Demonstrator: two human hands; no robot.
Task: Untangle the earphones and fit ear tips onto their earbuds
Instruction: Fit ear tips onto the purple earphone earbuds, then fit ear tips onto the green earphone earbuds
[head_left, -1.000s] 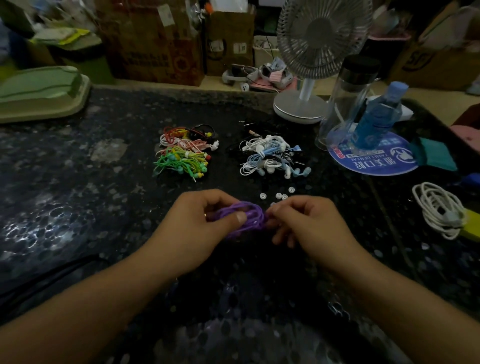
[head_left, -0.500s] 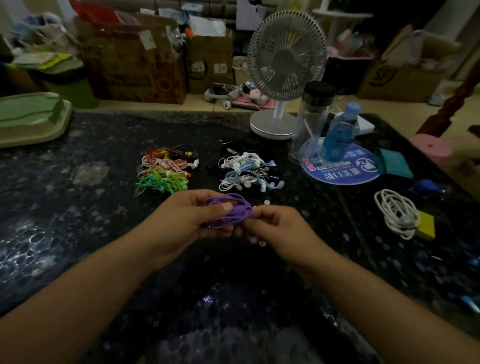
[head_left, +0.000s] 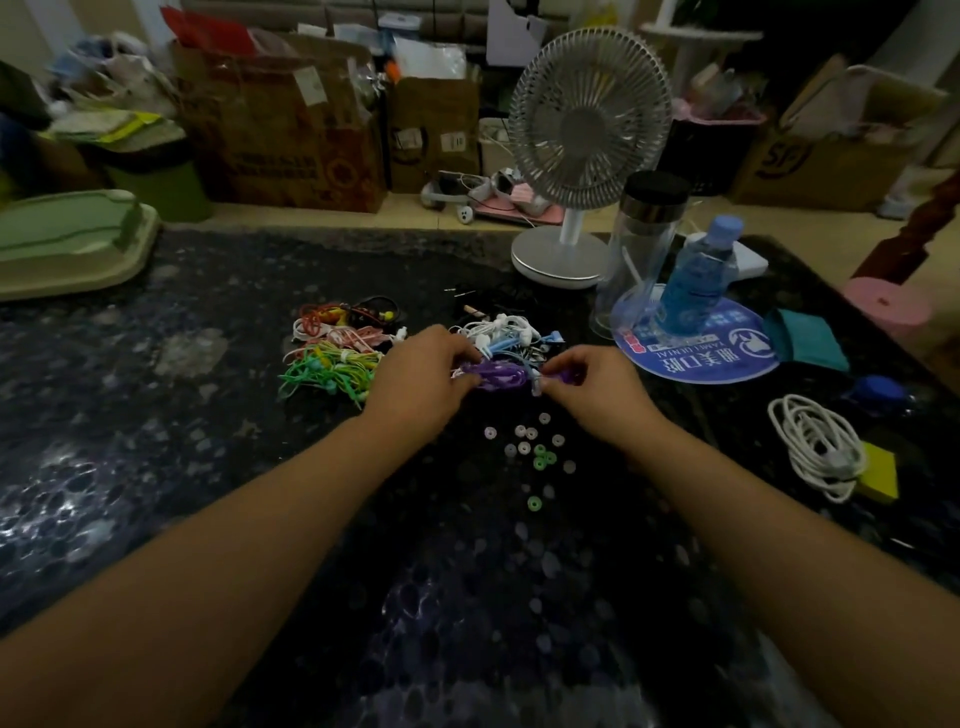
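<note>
Clearly, both hands were at work on one purple earphone bundle (head_left: 493, 375), held just above the dark table (head_left: 156, 467) at the centre of the frame. The left hand (head_left: 418, 382) had its fingers curled round the left end of the coil, probably to keep the loops from springing apart. The right hand (head_left: 597, 387) pinched the right end with thumb and fingertips, where a short purple piece stuck out; whether that was an earbud or the plug was too small and blurred to tell. Holding it at both ends like this would let the cord be drawn out from one side while the other stayed gathered.

Just below the hands, small ear tips (head_left: 530, 447) lay scattered on the table, pale ones and a few green, close enough to be picked up once an earbud came free. None looked fitted yet, as far as could be judged.

Directly behind the purple bundle sat a white and blue earphone pile (head_left: 506, 332), so near that loose cords could catch on each other. Left of centre lay a colourful earphone pile (head_left: 332, 353) of green, yellow, pink and red, beside the left hand. Toward the upper right stood a desk fan (head_left: 587, 135), a clear flask (head_left: 644, 244) and a blue bottle (head_left: 698, 280) on a round blue card (head_left: 727, 358). At the right edge lay a coiled white cable (head_left: 815, 447) against a yellow block (head_left: 880, 470), well apart from the work. A green tray (head_left: 67, 244) sat at the upper left.
</note>
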